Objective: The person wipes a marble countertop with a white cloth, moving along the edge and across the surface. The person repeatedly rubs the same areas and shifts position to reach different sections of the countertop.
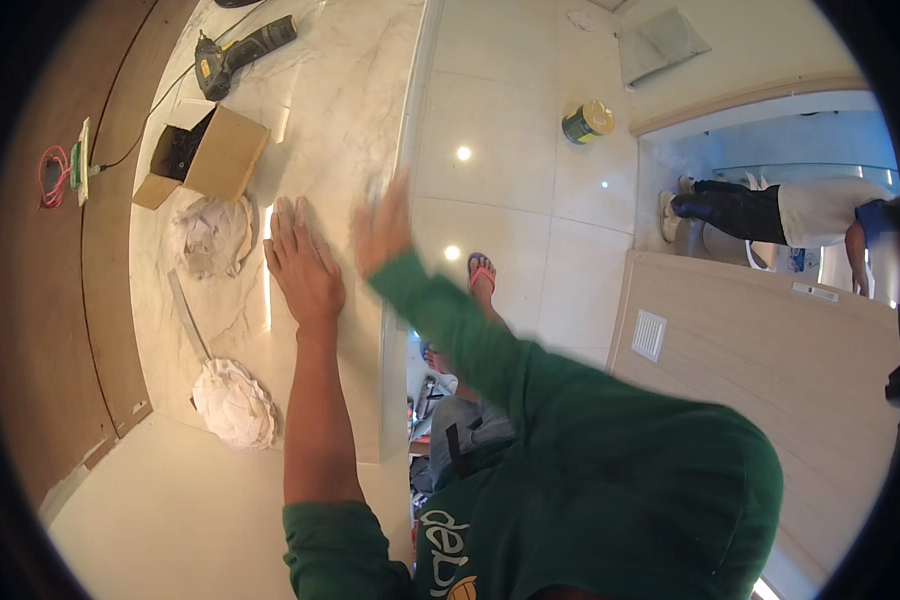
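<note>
My left hand (304,262) lies palm down on the marble-patterned top (337,97), its fingers stretched out, holding nothing. Blurred by movement, my right hand (386,232) is at the top's edge with extended fingers; I see nothing held, and whether it touches the surface is unclear. Beside my left hand is a crumpled pale wad (211,236), cloth or paper. An open cardboard box (225,154) of dark screws stands beyond it, and a black and yellow cordless driver (229,56) lies farther off. A thin flat metal strip (187,315) reaches a second crumpled wad (234,405).
Pink wires (54,176) and a dark cable come from a fitting on the brown wooden panel (37,300). On the tiled floor (487,112) stands a can (589,122). A person (750,210) is in the doorway, past the vented door (750,330). Tools lie near my feet.
</note>
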A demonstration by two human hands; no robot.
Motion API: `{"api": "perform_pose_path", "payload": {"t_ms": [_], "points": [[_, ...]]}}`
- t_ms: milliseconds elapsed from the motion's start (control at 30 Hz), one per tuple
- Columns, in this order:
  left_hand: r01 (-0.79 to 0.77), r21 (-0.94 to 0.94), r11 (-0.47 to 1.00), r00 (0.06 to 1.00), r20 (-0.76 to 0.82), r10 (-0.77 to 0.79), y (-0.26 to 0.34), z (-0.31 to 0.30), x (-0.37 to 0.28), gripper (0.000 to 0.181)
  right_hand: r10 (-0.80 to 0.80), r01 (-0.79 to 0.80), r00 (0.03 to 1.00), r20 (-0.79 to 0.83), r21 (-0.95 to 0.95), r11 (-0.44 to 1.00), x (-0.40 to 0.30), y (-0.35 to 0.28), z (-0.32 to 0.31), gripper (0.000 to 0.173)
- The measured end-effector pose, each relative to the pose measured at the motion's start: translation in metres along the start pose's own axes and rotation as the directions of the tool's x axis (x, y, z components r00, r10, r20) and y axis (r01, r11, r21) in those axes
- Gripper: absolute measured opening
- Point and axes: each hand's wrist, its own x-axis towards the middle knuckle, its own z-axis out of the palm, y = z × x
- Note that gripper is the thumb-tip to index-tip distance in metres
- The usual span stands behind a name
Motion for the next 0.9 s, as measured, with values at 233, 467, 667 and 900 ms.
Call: {"api": "perform_pose_path", "payload": {"t_ms": [233, 467, 667, 900], "points": [[-0.018, -0.013, 1.000, 0.999, 0.046, 0.019, -0.016, 0.010, 0.003, 0.057, 0.024, -0.171, 0.836, 0.548, 0.218, 0.961, -0.288, -0.085, -0.108, 0.088], [-0.039, -0.132, 0.990, 0.959, 0.273, 0.074, 0.004, -0.028, -0.061, 0.076, 0.260, -0.210, 0.574, 0.776, -0.168, 0.963, -0.278, 0.094, -0.164, 0.083], [-0.209, -0.092, 0.974, 0.878, 0.420, 0.228, 0.018, -0.065, -0.143, 0.087, 0.455, -0.278, 0.854, 0.254, -0.516, 0.810, -0.234, 0.339, -0.368, 0.043], [0.004, 0.089, 0.996, 0.833, 0.551, -0.052, 0.020, -0.104, -0.205, 0.086, 0.984, -0.893, 0.145, -0.108, -0.443, 0.083, -0.349, 0.464, -0.600, 0.026]]}}
